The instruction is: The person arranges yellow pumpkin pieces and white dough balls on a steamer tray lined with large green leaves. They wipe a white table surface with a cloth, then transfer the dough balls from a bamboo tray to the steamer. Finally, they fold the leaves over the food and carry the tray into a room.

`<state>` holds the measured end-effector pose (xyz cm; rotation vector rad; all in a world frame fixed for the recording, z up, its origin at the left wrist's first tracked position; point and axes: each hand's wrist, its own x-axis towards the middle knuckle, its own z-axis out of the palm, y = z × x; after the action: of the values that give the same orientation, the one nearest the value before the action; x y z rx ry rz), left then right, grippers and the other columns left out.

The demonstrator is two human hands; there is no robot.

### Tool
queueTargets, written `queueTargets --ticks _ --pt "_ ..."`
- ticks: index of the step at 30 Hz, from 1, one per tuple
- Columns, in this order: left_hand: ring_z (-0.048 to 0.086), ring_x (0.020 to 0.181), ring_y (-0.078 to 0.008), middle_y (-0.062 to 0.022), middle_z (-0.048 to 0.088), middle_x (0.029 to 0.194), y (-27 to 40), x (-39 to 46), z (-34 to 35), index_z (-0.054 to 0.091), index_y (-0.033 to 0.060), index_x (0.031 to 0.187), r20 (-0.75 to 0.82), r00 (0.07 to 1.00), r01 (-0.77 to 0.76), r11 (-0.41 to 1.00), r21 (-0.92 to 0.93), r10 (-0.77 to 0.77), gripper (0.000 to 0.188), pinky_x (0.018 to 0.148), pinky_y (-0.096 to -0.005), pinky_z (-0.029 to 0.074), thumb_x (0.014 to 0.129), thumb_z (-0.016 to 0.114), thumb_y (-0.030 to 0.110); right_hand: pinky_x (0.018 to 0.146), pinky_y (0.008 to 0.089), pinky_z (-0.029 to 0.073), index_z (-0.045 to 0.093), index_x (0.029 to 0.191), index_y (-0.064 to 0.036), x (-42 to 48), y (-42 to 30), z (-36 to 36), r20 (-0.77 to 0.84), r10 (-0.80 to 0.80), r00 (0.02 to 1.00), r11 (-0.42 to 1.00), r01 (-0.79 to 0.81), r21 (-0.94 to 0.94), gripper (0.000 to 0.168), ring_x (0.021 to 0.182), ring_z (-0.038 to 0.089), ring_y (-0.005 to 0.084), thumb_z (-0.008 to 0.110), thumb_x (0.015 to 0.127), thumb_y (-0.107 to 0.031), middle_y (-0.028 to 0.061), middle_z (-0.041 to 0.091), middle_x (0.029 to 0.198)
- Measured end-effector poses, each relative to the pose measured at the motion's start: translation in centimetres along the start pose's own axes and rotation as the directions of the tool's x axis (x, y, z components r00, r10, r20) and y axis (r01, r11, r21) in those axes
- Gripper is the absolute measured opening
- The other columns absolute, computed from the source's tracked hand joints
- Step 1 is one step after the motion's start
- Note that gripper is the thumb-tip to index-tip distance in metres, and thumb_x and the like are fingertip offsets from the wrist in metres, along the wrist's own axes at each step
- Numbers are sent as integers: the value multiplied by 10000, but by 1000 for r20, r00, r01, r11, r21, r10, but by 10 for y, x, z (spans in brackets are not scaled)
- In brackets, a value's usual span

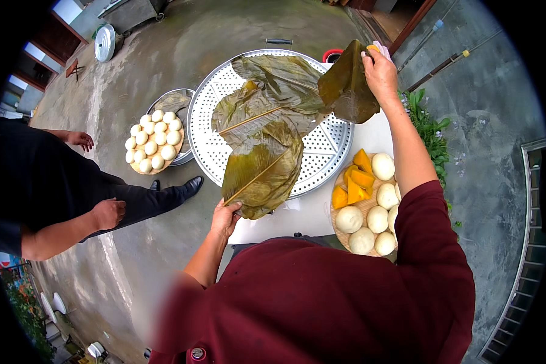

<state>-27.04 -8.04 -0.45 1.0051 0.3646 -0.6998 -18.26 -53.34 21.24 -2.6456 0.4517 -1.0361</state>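
My left hand [225, 220] pinches the stem end of a large brownish-green leaf [264, 173], which droops over the near edge of a round perforated metal steamer tray [209, 104]. In my right hand [381, 76], raised beyond the tray's far right edge, is another dark leaf [346, 88] held by its upper side. Two more wet leaves, a ribbed middle leaf [245, 111] and a far leaf [282, 70], overlap on the tray. A bit of something orange [373, 48] shows by my right fingertips; I cannot tell whether I hold it.
Right of the tray, a round wooden board [368, 214] carries orange pumpkin pieces [357, 184] and white dough buns [349, 219]. Another board of buns [151, 148] sits over a metal basin [177, 98] at left. A person in dark clothes [59, 182] stands there. A white table [295, 220] supports the tray.
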Motion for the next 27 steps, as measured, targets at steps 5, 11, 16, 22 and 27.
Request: queueTargets --ticks 5,11,16,22,27 --pt "584 959 -242 -128 571 1092 4 17 -13 463 -15 1145 -55 984 155 969 -193 -168 289 814 -389 497 910 459 152 613 349 483 641 919 -90 38 -49 -24 -358 -248 900 950 299 95 164 681 612 310 590 813 -205 156 624 751" --pt "565 827 -80 -27 629 944 79 -24 42 595 -15 1037 167 909 -416 804 425 382 226 747 -239 459 917 472 132 661 305 482 633 936 -23 -3 -102 -21 -222 -264 939 848 335 411 174 709 628 269 600 779 -92 151 638 776" --pt "521 801 -62 -16 618 895 170 -64 107 582 -37 1046 268 743 -627 498 599 613 221 731 -215 438 917 471 105 686 377 474 615 965 -61 -69 -65 41 177 89 980 925 -147 351 208 724 606 333 538 773 -89 187 617 778" --pt "534 993 -125 -83 560 1133 232 -71 168 415 -8 1282 277 638 -763 543 350 718 371 864 -239 426 925 446 87 649 396 458 637 852 -74 -54 -9 72 126 208 970 955 -229 190 229 663 595 306 487 853 -247 118 607 674" --pt "483 1072 -150 -106 487 1229 196 -56 153 354 -28 1307 146 560 -819 518 245 816 403 934 -254 368 922 428 64 635 370 459 618 834 -43 -24 5 62 236 157 959 911 -232 340 301 651 605 253 510 856 -323 91 618 663"
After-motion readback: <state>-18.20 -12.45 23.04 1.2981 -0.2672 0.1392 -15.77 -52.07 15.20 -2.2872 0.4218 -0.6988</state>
